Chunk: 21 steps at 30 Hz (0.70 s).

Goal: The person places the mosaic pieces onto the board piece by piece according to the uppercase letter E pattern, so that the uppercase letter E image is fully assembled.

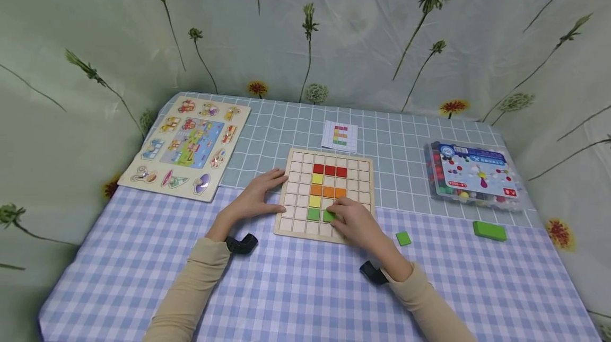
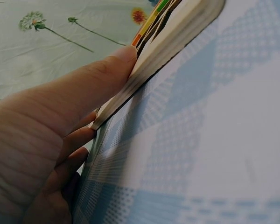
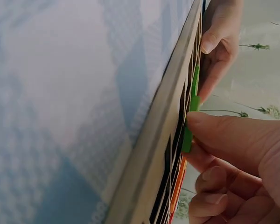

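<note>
A square wooden grid board [image 1: 299, 228] lies in the middle of the table, with red, yellow, orange and green square tiles in some cells. At its left edge, my left hand [image 1: 254, 197] rests with thumb and fingertips against the rim; the left wrist view shows the thumb [image 2: 100, 72] touching the board's side. My right hand [image 1: 358, 224] pinches a green tile [image 3: 190, 135] between thumb and finger over the board's bottom coloured row, just right of a seated green tile [image 1: 313, 215]. Another loose green tile [image 1: 403, 238] lies on the checked cloth to the right.
Behind the board lies a pattern card [image 1: 353, 138] with coloured squares. A wooden picture puzzle [image 1: 157, 185] is at the left. To the right are a clear plastic box [image 1: 477, 175] of coloured pieces and a green block [image 1: 489, 230]. A floral curtain [image 1: 353, 55] backs the table.
</note>
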Available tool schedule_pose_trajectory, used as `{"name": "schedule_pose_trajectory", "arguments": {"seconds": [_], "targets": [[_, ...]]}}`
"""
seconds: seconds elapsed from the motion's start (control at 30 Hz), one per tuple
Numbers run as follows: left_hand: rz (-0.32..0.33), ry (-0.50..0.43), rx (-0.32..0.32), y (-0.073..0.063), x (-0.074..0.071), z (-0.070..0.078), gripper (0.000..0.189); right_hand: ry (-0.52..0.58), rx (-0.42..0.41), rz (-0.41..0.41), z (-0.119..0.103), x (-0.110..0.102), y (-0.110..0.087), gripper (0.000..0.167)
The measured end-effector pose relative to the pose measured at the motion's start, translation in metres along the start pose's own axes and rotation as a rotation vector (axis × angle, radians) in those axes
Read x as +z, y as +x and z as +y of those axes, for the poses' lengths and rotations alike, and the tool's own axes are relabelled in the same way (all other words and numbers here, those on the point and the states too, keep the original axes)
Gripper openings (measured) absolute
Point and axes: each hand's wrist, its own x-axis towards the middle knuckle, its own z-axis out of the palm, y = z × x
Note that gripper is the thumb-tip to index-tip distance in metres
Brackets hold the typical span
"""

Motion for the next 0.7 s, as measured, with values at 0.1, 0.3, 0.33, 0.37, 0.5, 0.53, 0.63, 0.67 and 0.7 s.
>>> {"name": "schedule_pose_trajectory", "arguments": {"seconds": [0.1, 0.3, 0.33, 0.37, 0.5, 0.53, 0.63, 0.67, 0.7], "targets": [[-0.001, -0.005, -0.001, 0.000, 0.000, 0.000, 0.080, -0.009, -0.006, -0.006, -0.001, 0.001, 0.001, 0.023], [-0.003, -0.006, -0.010, -0.001, 0.000, -0.001, 0.080, -0.003, -0.026, -0.019, -0.003, 0.002, 0.004, 0.024], [-0.004, -0.011, -0.010, -0.001, 0.000, -0.001, 0.080, -0.001, -0.027, -0.017, -0.002, 0.001, 0.003, 0.023], [-0.003, -0.016, -0.010, -0.001, 0.000, -0.001, 0.080, -0.005, -0.027, -0.013, -0.001, 0.000, 0.002, 0.023], [-0.001, -0.018, -0.004, -0.001, 0.001, 0.000, 0.079, 0.000, -0.005, 0.036, 0.009, -0.008, -0.009, 0.022], [0.001, -0.012, -0.004, -0.001, 0.001, 0.000, 0.079, 0.002, 0.005, 0.049, 0.012, -0.011, -0.013, 0.022], [0.008, -0.004, -0.002, -0.001, 0.001, 0.000, 0.079, 0.005, 0.032, 0.093, 0.023, -0.020, -0.024, 0.023], [0.011, -0.003, -0.002, -0.001, 0.001, 0.000, 0.079, -0.008, 0.039, 0.105, 0.027, -0.023, -0.028, 0.024], [0.013, -0.004, -0.001, 0.000, 0.001, 0.001, 0.079, -0.020, 0.050, 0.114, 0.031, -0.025, -0.032, 0.024]]}}
